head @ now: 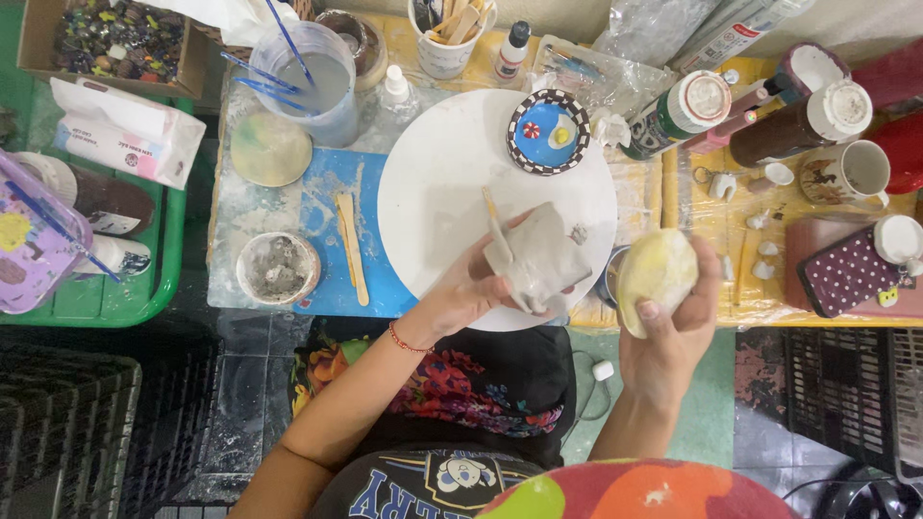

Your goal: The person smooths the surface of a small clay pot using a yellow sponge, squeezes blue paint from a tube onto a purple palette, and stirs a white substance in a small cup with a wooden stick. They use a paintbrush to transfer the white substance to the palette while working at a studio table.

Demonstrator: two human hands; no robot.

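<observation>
Matt grey clay piece (pixel 540 258) in my left hand (pixel 471 288); soft, porous yellow sponge (pixel 656 274) in my right hand (pixel 673 336), above a smooth white board (pixel 433 183).

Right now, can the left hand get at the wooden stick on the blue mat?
Probably not yet. The left hand is full: it grips a grey clay piece and a thin tool. The path to the wooden stick on the blue mat looks unobstructed.

The left hand (pixel 461 293) hides the near side of the clay piece (pixel 540 258). The purple tray (pixel 29 245) at the left edge and the cardboard box (pixel 115 38) at upper left are cut off. Small white figures (pixel 766 248) at right are too tiny to identify.
</observation>
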